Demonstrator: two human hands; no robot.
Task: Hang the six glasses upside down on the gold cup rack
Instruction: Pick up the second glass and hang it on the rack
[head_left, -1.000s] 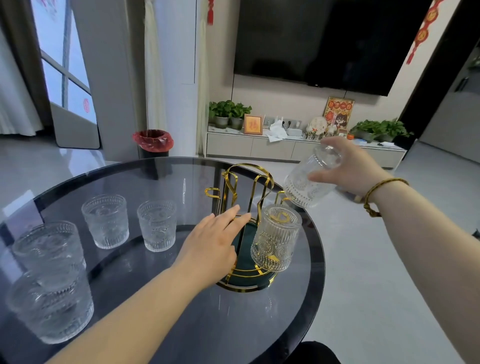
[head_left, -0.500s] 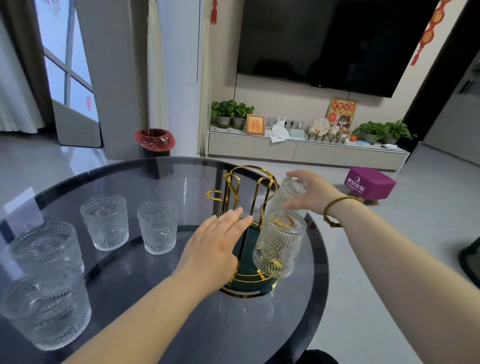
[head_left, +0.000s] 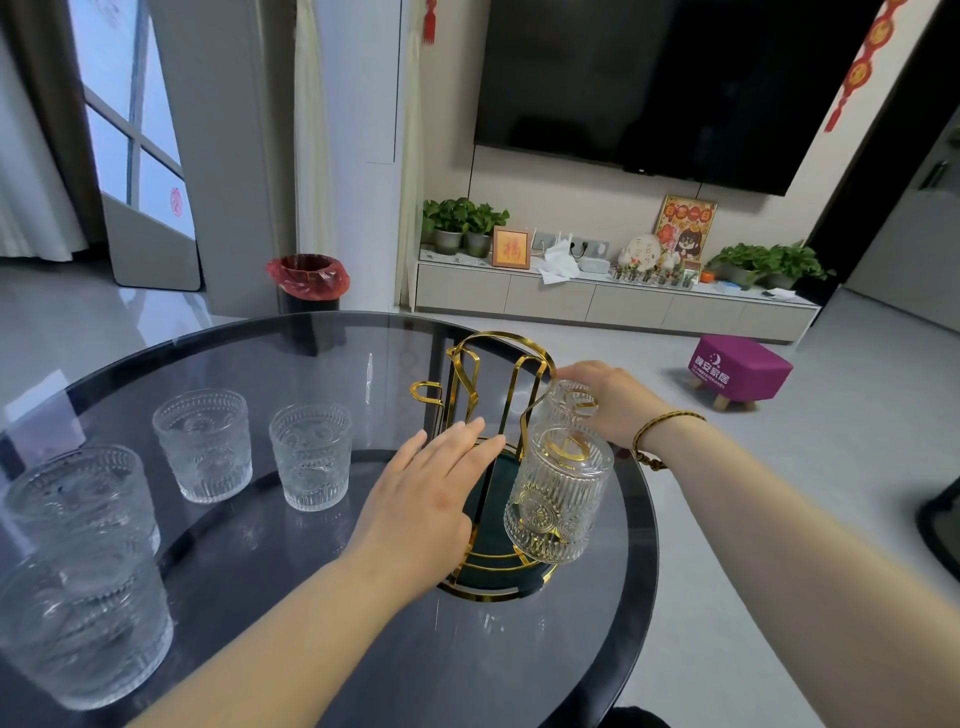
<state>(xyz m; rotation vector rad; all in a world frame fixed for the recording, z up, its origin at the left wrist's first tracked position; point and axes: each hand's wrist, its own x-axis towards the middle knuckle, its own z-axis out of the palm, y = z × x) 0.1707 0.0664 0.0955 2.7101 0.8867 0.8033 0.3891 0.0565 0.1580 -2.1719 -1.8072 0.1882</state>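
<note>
The gold cup rack (head_left: 496, 374) stands on a dark green round base near the table's right edge. One ribbed glass (head_left: 558, 499) hangs upside down on its front arm. Behind it, a second glass (head_left: 563, 408) sits upside down over another arm, with my right hand (head_left: 610, 402) wrapped around its far side. My left hand (head_left: 421, 499) lies flat, fingers together, against the rack's base. Several glasses stand upright on the left: two (head_left: 205, 444) (head_left: 311, 454) mid-table, two (head_left: 78, 499) (head_left: 78, 618) at the near left.
The round dark glass table (head_left: 291, 353) drops off just right of the rack. On the floor beyond stand a purple stool (head_left: 740, 366) and a bin with a red liner (head_left: 307, 280). A TV cabinet runs along the far wall.
My right hand carried the second glass down from the air at the right and lowered it upside down onto a rear arm of the rack. My left hand stayed on the base.
</note>
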